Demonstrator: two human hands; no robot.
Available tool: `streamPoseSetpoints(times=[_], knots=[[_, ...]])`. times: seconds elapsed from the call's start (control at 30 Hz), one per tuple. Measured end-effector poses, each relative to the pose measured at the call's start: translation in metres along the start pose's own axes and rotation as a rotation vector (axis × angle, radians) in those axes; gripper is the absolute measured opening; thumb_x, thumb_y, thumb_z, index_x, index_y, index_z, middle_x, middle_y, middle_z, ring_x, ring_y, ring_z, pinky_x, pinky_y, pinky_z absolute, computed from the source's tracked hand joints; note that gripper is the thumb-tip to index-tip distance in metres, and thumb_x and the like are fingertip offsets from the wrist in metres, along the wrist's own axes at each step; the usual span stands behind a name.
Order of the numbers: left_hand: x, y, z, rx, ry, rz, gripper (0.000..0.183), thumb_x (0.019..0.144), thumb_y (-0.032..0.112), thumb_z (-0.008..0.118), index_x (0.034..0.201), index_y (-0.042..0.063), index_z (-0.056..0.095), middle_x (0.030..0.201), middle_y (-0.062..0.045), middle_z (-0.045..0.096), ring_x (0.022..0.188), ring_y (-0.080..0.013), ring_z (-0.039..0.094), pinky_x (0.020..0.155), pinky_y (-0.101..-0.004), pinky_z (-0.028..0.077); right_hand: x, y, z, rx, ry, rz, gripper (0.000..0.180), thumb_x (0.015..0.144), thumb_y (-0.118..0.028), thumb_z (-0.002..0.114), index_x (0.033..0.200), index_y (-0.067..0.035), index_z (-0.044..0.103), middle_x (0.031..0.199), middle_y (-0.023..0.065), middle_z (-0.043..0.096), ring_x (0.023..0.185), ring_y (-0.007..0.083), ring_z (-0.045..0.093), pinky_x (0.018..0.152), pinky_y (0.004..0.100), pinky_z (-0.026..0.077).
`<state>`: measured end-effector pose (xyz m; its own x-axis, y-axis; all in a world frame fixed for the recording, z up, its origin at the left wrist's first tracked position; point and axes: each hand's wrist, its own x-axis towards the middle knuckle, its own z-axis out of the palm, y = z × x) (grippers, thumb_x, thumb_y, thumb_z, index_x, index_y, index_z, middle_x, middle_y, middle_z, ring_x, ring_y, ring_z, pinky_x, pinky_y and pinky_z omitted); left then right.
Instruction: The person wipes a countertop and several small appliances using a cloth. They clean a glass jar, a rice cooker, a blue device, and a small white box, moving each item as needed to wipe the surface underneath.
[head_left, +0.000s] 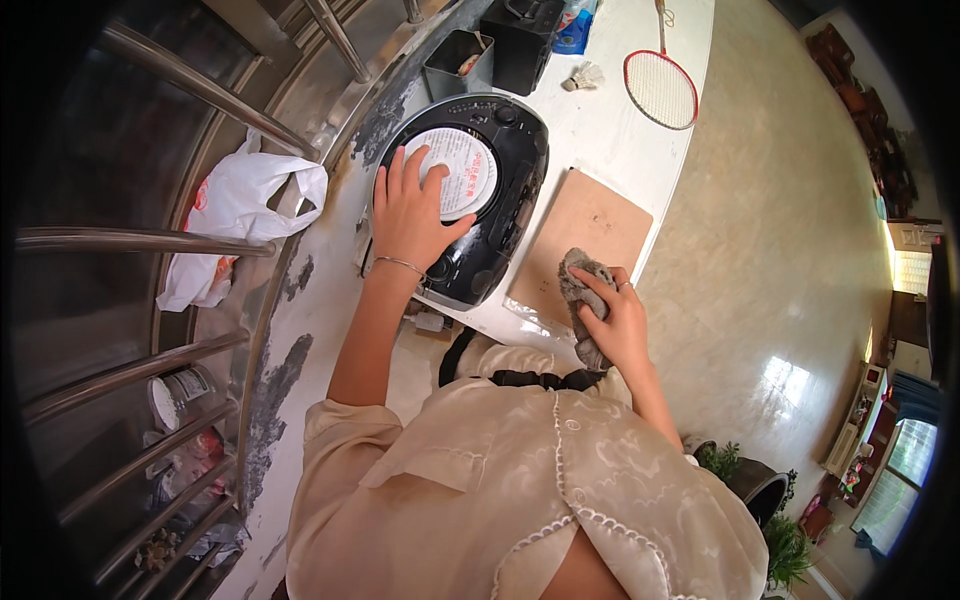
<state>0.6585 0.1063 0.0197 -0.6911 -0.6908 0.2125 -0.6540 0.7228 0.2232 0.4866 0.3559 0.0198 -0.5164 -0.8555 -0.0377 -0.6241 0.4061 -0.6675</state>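
My left hand (416, 214) lies spread over a white printed disc (469, 172) on top of a black portable disc player (487, 255); its fingertips touch the disc. In my right hand (619, 315) is a crumpled grey cloth (585, 289), held against the near right part of a flat tan board or box (592, 225). The tan piece lies to the right of the player on a white table (600, 142). Clear plastic (536, 319) shows along its near edge.
A badminton racket (660, 86), a shuttlecock (583, 77), a blue pouch (574, 34) and a dark open bin (459, 67) are farther back. Metal bars (150, 244) stand at left with a white plastic bag (247, 217). Potted plants (784, 551) are at lower right.
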Motion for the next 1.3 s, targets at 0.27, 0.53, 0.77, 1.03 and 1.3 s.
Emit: streamPoseSetpoints(times=[0.27, 0.53, 0.77, 1.03, 1.3], knots=[[0.002, -0.003, -0.001, 0.024, -0.003, -0.009, 0.066, 0.07, 0.039, 0.081, 0.122, 0.008, 0.056, 0.147, -0.011, 0.039, 0.142, -0.0347, 0.026, 0.116, -0.0504, 0.022, 0.004, 0.0, -0.001, 0.05, 0.005, -0.033, 0.046, 0.075, -0.012, 0.066, 0.119, -0.023, 0.069, 0.108, 0.0118, 0.059, 0.089, 0.0316, 0.061, 0.077, 0.0389, 0.052], [0.009, 0.002, -0.007, 0.034, -0.084, 0.057, 0.057, 0.068, 0.036, 0.08, 0.113, 0.006, 0.061, 0.145, -0.012, 0.04, 0.143, -0.0353, 0.026, 0.116, -0.0498, 0.021, -0.002, 0.011, -0.002, 0.066, -0.015, -0.001, 0.047, 0.074, -0.011, 0.065, 0.12, -0.023, 0.069, 0.107, 0.0133, 0.058, 0.088, 0.0327, 0.061, 0.077, 0.0396, 0.052], [0.014, -0.002, -0.005, 0.109, -0.058, 0.106, 0.058, 0.068, 0.038, 0.08, 0.112, 0.004, 0.065, 0.146, -0.011, 0.041, 0.143, -0.0333, 0.027, 0.116, -0.0499, 0.022, -0.007, 0.017, -0.002, 0.064, -0.017, 0.032, 0.049, 0.074, -0.01, 0.065, 0.121, -0.022, 0.068, 0.106, 0.0139, 0.057, 0.087, 0.0331, 0.062, 0.076, 0.0392, 0.051], [0.029, 0.001, -0.013, 0.182, -0.146, 0.147, 0.044, 0.071, 0.036, 0.078, 0.099, 0.003, 0.068, 0.141, -0.01, 0.047, 0.141, -0.0288, 0.033, 0.117, -0.0445, 0.023, -0.009, 0.02, -0.003, 0.091, -0.019, 0.037, 0.047, 0.075, -0.014, 0.065, 0.121, -0.025, 0.068, 0.111, 0.0166, 0.057, 0.093, 0.0354, 0.061, 0.078, 0.0418, 0.052], [0.002, -0.072, -0.014, -0.831, 0.018, -0.215, 0.026, 0.092, 0.022, 0.059, 0.109, 0.003, 0.066, 0.142, -0.004, 0.049, 0.123, -0.0243, 0.052, 0.107, -0.0348, 0.037, -0.01, 0.027, -0.003, 0.103, 0.021, 0.076, 0.049, 0.074, -0.01, 0.065, 0.122, -0.023, 0.068, 0.107, 0.0141, 0.057, 0.091, 0.0332, 0.061, 0.081, 0.039, 0.051]])
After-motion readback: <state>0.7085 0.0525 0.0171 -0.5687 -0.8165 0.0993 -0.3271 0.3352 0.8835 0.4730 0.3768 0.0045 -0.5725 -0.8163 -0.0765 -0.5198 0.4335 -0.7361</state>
